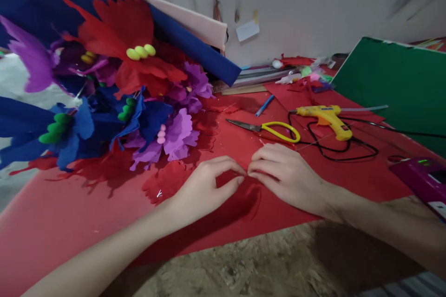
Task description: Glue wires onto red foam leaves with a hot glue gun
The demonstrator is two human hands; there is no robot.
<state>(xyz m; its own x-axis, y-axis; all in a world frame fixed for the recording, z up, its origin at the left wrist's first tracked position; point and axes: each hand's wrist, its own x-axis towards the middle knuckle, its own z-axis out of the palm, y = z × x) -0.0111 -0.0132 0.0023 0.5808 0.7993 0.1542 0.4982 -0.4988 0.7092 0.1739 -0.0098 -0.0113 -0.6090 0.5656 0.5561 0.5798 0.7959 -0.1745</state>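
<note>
My left hand (212, 181) and my right hand (284, 174) meet over the red tabletop, fingertips almost touching. Each one pinches at the edge of what looks like a thin red felt piece (249, 202), which hangs below the fingers and blends with the red surface. Left of my left hand lies a red scalloped felt piece (167, 178) with a small white forked bit on it. Scissors (278, 131) with yellow handles rest just beyond my right hand. A yellow hot glue gun (325, 118) lies farther right.
Felt butterflies (135, 51) in red, blue and purple crowd the left side. A blue pen (265, 105) lies behind the scissors. A black cord (343, 151) loops beside the glue gun. A green board (397, 83) leans at the right, with a purple device (418, 178) before it.
</note>
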